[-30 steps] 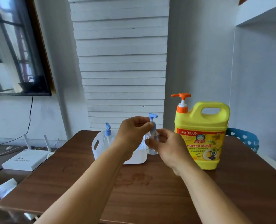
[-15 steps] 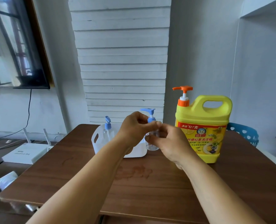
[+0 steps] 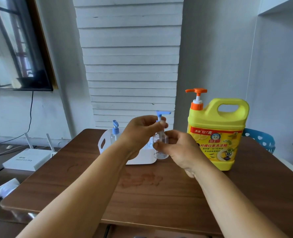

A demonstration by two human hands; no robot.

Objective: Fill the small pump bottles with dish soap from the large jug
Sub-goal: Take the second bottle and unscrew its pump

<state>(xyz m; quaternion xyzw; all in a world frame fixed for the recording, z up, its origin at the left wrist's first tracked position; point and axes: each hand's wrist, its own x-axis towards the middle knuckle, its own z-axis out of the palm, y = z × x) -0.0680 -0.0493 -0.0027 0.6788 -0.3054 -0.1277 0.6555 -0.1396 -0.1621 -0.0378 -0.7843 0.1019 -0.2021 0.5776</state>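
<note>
Bottle being held over desk: right hand gripping body, left hand pinching pump collar.

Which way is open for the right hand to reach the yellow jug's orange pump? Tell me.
Probably straight up and right: nothing stands between the right hand and the orange pump, but it grips the clear pump bottle and must release first.

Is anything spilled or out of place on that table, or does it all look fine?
One thing: a faint blotchy mark on the wooden table, in front of the white basket. Whether it is a wet smear or an old stain cannot be told. The yellow jug and both small bottles stand upright.
</note>
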